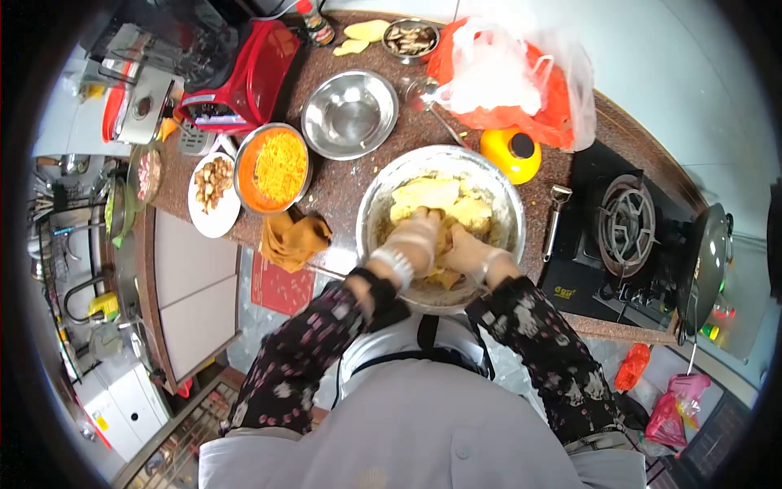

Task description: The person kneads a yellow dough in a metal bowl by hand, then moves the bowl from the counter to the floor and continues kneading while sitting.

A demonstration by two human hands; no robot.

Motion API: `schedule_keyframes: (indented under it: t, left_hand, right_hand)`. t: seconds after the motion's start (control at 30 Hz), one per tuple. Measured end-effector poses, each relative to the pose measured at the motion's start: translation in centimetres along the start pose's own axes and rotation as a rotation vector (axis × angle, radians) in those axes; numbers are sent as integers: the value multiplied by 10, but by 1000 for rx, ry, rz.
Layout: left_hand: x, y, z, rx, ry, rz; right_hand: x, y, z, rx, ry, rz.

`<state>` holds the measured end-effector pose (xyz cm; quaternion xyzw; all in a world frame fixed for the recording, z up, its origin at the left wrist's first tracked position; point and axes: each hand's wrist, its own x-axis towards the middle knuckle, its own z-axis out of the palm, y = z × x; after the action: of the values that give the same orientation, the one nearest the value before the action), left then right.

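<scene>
Overall, the speckled brown surface (338,189) curves across the view, with a black gas stove (582,248) set in at its right end. Toward the far left stands a blender (265,77) with a red base, and at the back sit crumpled red and white plastic bags (533,90). Near the person, a wide metal mixing bowl (508,208) rests on the surface, holding the pale yellow dough (423,197). Both hands are inside this bowl, side by side, pressing into the dough: the left hand (414,238) lies flatter, and the right hand (467,251) angles inward beside it. Their fingertips are partly hidden, so whether either closes around a piece cannot be told.

Beyond the mixing bowl's left edge is a shiny steel bowl (346,114); nearer the blender, another metal bowl (306,181) contains orange shreds (281,167). Just beside that one, a white plate (213,225) carries brown chunks (213,181), and a brown cloth (293,243) lies at the front edge. A round yellow container (495,155) with a black top stands behind the mixing bowl, to the right. Smaller still are the little bowl (415,59) of brown slices (410,38), the metal-handled utensil (555,218) beside the stove, and a red-capped bottle (319,31).
</scene>
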<state>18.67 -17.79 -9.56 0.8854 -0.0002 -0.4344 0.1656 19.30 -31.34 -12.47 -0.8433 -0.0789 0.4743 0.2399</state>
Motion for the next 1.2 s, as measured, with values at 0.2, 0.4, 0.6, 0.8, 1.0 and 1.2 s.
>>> schedule_keyframes:
  t: [0.2,0.4,0.6,0.8,1.0,1.2]
  left_hand:
    - [-12,-44,36,-529,515,-284]
    - [133,-97,130,268,749,451]
    - [-22,-47,-18,-1382,211,-131]
    - [-44,-64,4,-30,720,444]
    - [-32,-42,20,-44,313,377]
    - [-12,-29,13,-52,105,183]
  right_hand:
    - [0,6,-39,112,460,-97]
    - [113,-14,-43,14,339,-11]
    - [18,-70,-72,777,-7,-76]
    - [-48,-37,-30,-500,528,-457]
    - [-38,-36,-1,-658,378,-383]
    - [-22,-44,-2,-525,185,-180]
